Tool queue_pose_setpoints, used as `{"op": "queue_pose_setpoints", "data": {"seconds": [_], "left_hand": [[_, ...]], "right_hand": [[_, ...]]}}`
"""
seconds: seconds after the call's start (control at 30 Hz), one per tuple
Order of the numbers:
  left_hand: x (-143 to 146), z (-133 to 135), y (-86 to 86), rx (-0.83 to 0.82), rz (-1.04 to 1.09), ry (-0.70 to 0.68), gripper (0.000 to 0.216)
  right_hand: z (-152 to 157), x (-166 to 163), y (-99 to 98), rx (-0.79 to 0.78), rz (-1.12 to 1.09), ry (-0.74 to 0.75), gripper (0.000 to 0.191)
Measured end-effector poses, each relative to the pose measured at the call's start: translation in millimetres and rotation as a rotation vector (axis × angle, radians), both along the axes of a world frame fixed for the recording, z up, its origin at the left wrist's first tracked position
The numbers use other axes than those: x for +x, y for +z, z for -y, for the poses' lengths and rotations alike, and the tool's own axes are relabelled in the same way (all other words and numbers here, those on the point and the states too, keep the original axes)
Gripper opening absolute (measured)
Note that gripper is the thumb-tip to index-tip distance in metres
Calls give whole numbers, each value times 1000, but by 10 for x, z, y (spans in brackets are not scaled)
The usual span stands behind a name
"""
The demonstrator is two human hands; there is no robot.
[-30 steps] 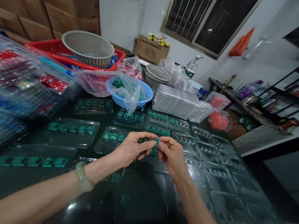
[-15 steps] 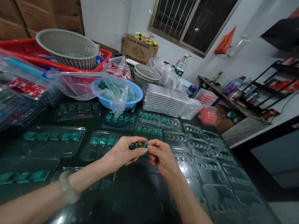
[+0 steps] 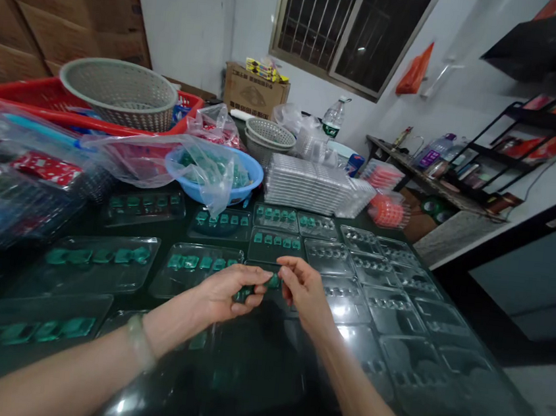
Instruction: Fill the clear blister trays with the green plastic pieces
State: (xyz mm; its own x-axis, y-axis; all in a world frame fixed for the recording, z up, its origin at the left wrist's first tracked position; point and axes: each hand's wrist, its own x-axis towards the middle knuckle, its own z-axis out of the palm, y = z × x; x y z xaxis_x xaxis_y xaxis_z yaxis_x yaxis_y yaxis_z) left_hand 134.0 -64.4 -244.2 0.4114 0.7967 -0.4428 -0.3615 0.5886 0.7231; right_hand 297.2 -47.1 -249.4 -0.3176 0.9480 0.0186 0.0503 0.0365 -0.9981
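Note:
My left hand (image 3: 229, 292), with a pale bangle (image 3: 139, 342) on its wrist, is closed around small shiny green pieces (image 3: 244, 292), partly hidden by the fingers. Another green piece (image 3: 274, 280) shows between my hands; I cannot tell if it is held or lies in a tray. My right hand (image 3: 304, 295) is close by, fingers curled, with thumb and index tips slightly apart. Beneath and beyond the hands lie clear plastic trays, such as one tray (image 3: 273, 250) with a row of green pieces in its pockets. To the left is another filled tray (image 3: 144, 280).
Clear trays without green pieces (image 3: 388, 319) cover the table's right side. Behind stand a blue basin (image 3: 255, 189) of green pieces under a plastic bag, stacked clear trays (image 3: 300, 184), a red crate (image 3: 2, 93) and a grey basket (image 3: 121, 95). Bagged goods (image 3: 21, 194) lie left.
My hands have moved slightly apart and the right fingertips have parted from the left ones. The left hand has turned a little and sunk. The camera view has shifted slightly.

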Motion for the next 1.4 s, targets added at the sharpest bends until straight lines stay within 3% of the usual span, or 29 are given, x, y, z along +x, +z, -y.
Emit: {"op": "queue_pose_setpoints", "data": {"seconds": [0.07, 0.13, 0.23, 0.43, 0.6, 0.73, 0.83, 1.0, 1.4], "left_hand": [[22, -60, -39, -104, 98, 36, 13], [38, -111, -66, -174, 153, 40, 10], [63, -155, -80, -227, 204, -4, 10], [96, -242, -68, -70, 69, -11, 15], [-34, -329, -77, -72, 19, 71, 23], [-189, -319, -98, -89, 11, 104, 22], [-270, -318, -110, -115, -36, 151, 23], [-326, -359, -136, -143, -82, 169, 25], [-286, -390, -174, -141, -60, 145, 22]], "right_hand": [[40, 31, 3, 301, 138, -37, 27], [64, 54, 0, 506, 263, -6, 30], [60, 78, -34, 625, 345, 9, 27], [-279, 262, -171, 562, 382, -34, 16], [-1262, 686, -207, 500, 700, -344, 32], [-2054, 907, -281, 488, 853, -405, 32], [-2370, 912, -403, 477, 975, -401, 31], [-2524, 828, -531, 452, 1170, -369, 29], [-2482, 792, -496, 494, 1450, -122, 27]]}}
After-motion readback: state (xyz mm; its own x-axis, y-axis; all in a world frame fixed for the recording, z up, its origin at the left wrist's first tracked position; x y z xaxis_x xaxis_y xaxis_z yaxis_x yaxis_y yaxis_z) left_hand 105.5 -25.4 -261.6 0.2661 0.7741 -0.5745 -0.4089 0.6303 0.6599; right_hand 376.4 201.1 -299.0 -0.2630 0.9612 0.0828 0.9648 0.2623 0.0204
